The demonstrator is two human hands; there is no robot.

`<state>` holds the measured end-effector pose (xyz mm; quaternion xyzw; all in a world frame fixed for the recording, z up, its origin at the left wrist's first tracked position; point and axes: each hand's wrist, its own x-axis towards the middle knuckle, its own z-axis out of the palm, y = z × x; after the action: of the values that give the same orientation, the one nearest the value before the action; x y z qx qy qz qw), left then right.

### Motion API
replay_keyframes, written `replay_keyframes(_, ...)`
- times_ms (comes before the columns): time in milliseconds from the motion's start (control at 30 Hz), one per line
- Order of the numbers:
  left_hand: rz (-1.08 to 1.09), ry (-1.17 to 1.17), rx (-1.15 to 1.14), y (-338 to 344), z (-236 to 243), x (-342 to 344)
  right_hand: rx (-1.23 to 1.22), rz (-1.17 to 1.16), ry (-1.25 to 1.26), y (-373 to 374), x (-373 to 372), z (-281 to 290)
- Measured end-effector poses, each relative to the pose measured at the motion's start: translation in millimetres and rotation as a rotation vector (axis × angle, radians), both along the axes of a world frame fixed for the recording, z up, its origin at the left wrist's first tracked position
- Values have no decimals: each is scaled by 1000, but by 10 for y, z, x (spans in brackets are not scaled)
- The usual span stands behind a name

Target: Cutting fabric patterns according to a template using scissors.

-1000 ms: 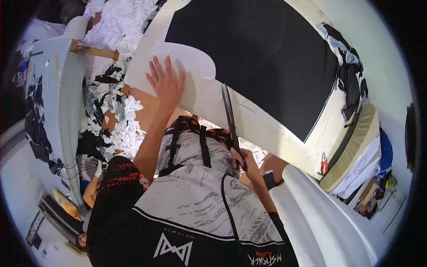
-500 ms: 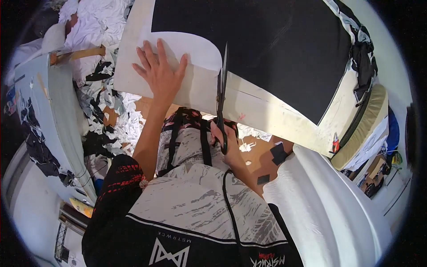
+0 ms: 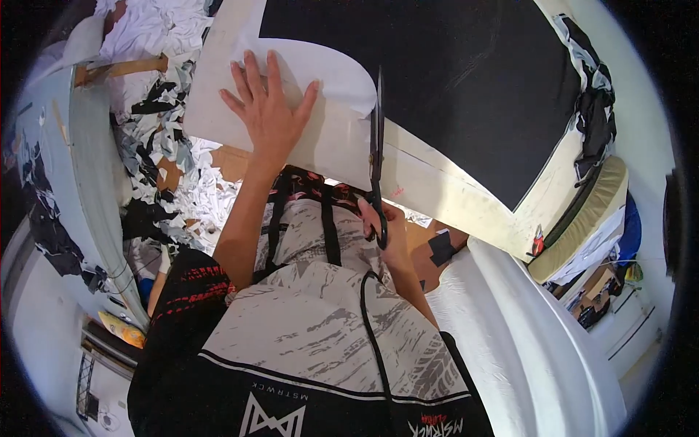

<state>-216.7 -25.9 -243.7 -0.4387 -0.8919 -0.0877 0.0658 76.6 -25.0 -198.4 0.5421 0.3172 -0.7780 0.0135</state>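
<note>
My left hand (image 3: 269,116) lies with spread fingers on a white sheet with a curved edge (image 3: 335,84), over the pale tabletop (image 3: 328,153). A black piece of fabric (image 3: 459,95) covers much of the table beyond it. My right hand (image 3: 386,233) grips the handles of long black scissors (image 3: 376,138). Their blades point away from me, at the end of the curve where the white sheet meets the black fabric; whether they are parted is hard to tell.
Heaps of white and black scraps (image 3: 175,131) lie left of the table, beside a pale board (image 3: 80,175). A red-handled tool (image 3: 538,244) sits at the right corner, near a beige pad (image 3: 582,226) and white material (image 3: 510,313). Another person's limb (image 3: 156,288) shows at lower left.
The scissors have risen and turned upright, their tips now higher along the curved edge; my right hand moved up with them. My left hand sits higher in the picture, and the view has shifted.
</note>
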Motion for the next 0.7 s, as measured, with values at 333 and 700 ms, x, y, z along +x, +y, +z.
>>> replay_keyframes(333, 2, -16, 75, -163, -4, -249, 31, 200, -108, 227, 29, 23)
replay_keyframes(700, 155, -76, 90, -276, 218, -67, 82, 408, -64, 414, 80, 146)
